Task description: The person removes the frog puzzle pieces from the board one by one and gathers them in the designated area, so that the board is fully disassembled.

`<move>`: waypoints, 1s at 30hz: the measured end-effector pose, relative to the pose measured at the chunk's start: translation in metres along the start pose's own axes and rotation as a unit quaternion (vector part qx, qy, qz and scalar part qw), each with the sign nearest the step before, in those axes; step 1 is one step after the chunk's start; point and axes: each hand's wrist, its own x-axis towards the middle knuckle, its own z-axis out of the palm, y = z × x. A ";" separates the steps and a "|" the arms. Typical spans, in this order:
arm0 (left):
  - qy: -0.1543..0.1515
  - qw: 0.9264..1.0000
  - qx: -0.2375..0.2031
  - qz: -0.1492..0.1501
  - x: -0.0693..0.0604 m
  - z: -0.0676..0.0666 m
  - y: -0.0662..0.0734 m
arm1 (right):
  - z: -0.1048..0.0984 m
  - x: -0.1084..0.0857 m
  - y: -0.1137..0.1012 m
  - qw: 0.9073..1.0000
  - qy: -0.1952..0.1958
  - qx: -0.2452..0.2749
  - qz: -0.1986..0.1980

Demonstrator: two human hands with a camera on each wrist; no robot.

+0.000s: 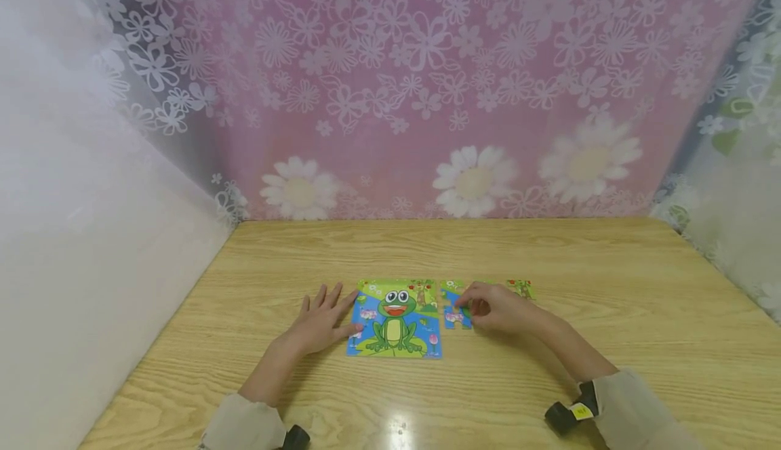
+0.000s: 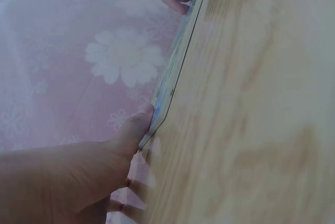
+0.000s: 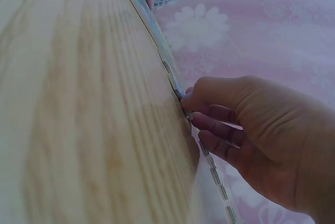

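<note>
A square frog picture (image 1: 393, 331) lies flat on the table. My left hand (image 1: 316, 324) rests at its left edge with the fingers spread and the thumb on the picture; in the left wrist view the thumb of this hand (image 2: 99, 169) touches the board's corner (image 2: 159, 111). Just right of the picture are joined puzzle pieces (image 1: 454, 318) in blue, green and pink. Over them my right hand (image 1: 503, 309) has thumb and fingertips closed at the edge of a piece, and the right wrist view shows this hand (image 3: 256, 135) pinching there. Its palm side hides part of the pieces.
More puzzle pieces (image 1: 521, 287) with a tree print show behind the right hand. The wooden table (image 1: 390, 247) meets a pink flowered curtain (image 1: 378, 145) at its back edge. Pale cloth (image 1: 122, 219) hangs at the left side.
</note>
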 end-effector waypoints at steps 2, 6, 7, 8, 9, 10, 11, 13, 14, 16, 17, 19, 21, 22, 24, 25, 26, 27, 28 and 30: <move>0.000 1.000 0.000 0.000 0.000 0.000 0.000 | 0.000 0.000 0.000 1.000 -0.005 0.006 -0.001; -0.003 1.000 -0.003 0.000 0.000 -0.002 0.002 | -0.001 0.000 0.000 1.000 -0.012 0.018 0.006; -0.005 1.000 -0.002 0.000 0.000 -0.002 0.002 | -0.001 0.000 0.000 1.000 -0.012 0.019 0.007; -0.005 1.000 -0.002 0.001 0.000 -0.003 0.003 | -0.001 0.000 0.000 1.000 -0.011 0.020 0.008; -0.006 1.000 -0.002 0.000 -0.001 -0.003 0.003 | -0.001 0.000 0.000 1.000 -0.010 0.018 0.009; -0.005 1.000 -0.002 0.001 -0.001 -0.003 0.003 | -0.001 0.000 -0.001 1.000 -0.009 0.015 0.009; -0.006 1.000 -0.001 0.001 -0.001 -0.003 0.003 | -0.001 0.000 -0.001 1.000 -0.007 0.010 0.007; -0.006 1.000 -0.003 0.001 -0.001 -0.003 0.003 | -0.001 0.001 -0.004 1.000 -0.001 0.002 0.004; -0.004 1.000 -0.004 0.002 -0.001 -0.002 0.003 | -0.002 0.002 -0.006 1.000 0.003 -0.004 0.001; -0.003 1.000 -0.002 0.001 -0.001 -0.002 0.002 | -0.002 0.005 -0.012 1.000 0.010 -0.013 -0.003; -0.004 1.000 0.000 0.000 -0.001 -0.001 0.001 | -0.002 0.007 -0.014 1.000 0.012 -0.016 -0.005; 0.000 1.000 0.001 0.001 -0.001 -0.001 0.001 | -0.001 0.012 -0.019 1.000 0.013 -0.013 -0.010; 0.002 1.000 0.003 0.001 -0.001 -0.001 0.000 | 0.001 0.018 -0.023 1.000 0.007 -0.013 -0.018; 0.002 1.000 0.003 0.002 -0.001 -0.001 0.000 | 0.002 0.022 -0.025 1.000 0.002 -0.013 -0.022; 0.002 1.000 0.000 0.003 -0.001 0.000 0.000 | 0.006 0.030 -0.028 0.999 -0.008 -0.014 -0.030; 0.001 1.000 0.001 0.003 -0.001 0.000 0.000 | 0.008 0.034 -0.030 0.999 -0.012 -0.019 -0.032; 0.000 1.000 0.002 0.002 -0.001 0.000 0.000 | 0.011 0.038 -0.031 0.999 -0.014 -0.026 -0.035; 0.000 1.000 0.003 0.002 -0.001 -0.001 0.000 | 0.013 0.042 -0.033 0.999 -0.016 -0.031 -0.036; 0.000 1.000 0.004 0.001 0.000 -0.001 0.000 | 0.015 0.046 -0.035 0.999 -0.018 -0.035 -0.035; 0.001 1.000 0.005 0.000 0.000 -0.002 0.001 | 0.020 0.055 -0.038 0.998 -0.020 -0.044 -0.031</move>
